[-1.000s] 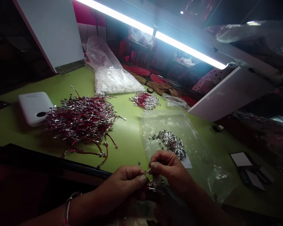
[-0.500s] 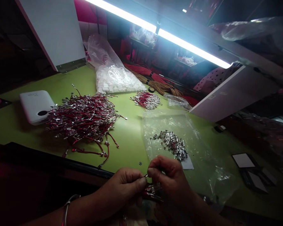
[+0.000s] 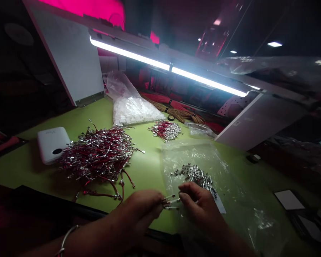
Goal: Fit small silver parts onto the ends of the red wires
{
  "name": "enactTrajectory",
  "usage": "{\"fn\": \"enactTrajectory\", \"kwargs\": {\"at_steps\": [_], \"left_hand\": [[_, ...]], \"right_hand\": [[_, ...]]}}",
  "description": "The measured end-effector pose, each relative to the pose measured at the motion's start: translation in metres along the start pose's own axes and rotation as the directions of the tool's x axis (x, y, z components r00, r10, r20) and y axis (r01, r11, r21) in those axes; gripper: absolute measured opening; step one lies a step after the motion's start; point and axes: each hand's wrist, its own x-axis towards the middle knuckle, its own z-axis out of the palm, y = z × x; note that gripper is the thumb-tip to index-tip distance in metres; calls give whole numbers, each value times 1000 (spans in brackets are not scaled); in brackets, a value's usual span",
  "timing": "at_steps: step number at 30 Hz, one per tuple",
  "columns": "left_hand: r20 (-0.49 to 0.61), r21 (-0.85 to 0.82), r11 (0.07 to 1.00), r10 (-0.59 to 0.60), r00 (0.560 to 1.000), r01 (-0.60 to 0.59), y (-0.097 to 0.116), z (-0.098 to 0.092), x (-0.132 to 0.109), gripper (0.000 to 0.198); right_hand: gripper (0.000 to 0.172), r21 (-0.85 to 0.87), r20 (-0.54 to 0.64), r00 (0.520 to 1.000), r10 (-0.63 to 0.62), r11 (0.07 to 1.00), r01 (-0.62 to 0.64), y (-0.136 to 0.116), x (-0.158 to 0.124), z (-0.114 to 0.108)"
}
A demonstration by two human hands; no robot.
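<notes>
- Head view, looking down at a green work table point(image 3: 141, 175). The landmark is a clear plastic bag point(image 3: 246, 210) lying flat on it, right of centre.
- The left hand point(image 3: 137, 210), just left of the bag's near edge, is nearly closed, its fingertips pinching a small cluster of silver terminals point(image 3: 171, 202).
- The right hand point(image 3: 199, 208) lies over the bag's near part, half closed, with its fingers point(image 3: 184, 197) just beside the cluster. I cannot tell whether it has hold of anything.
- The step in hand looks like close fingertip work on these terminals. The small pieces seem to call for a steady pinch and careful finger placement.
- On the bag sits a heap of loose silver terminals point(image 3: 195, 176), just beyond the right hand.
- Left of the bag lies a large tangle of red wires with silver terminals point(image 3: 97, 157), with a white power bank point(image 3: 52, 144) further left.
- Beyond the bag lie a small bundle of red terminated wires point(image 3: 166, 130) and, further left, a plastic bag packed with white connector housings point(image 3: 128, 109).
</notes>
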Motion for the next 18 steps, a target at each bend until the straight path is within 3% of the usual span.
{"fn": "enactTrajectory", "kwargs": {"at_steps": [2,5,11,18], "left_hand": [[-17,252,960,131,991,-123,3,-24,18,27],[-8,526,819,275,962,-230,1,-59,62,22],[-28,677,700,333,943,-227,-19,-114,166,18],[88,748,595,351,932,-295,-44,-133,242,29]], "right_hand": [[10,-206,-6,998,-69,976,66,13,2,-4],[11,-325,-7,987,-162,933,151,31,2,0],[10,-377,-40,955,-293,890,257,52,3,8],[11,-431,-37,924,-380,841,328,68,9,12]]}}
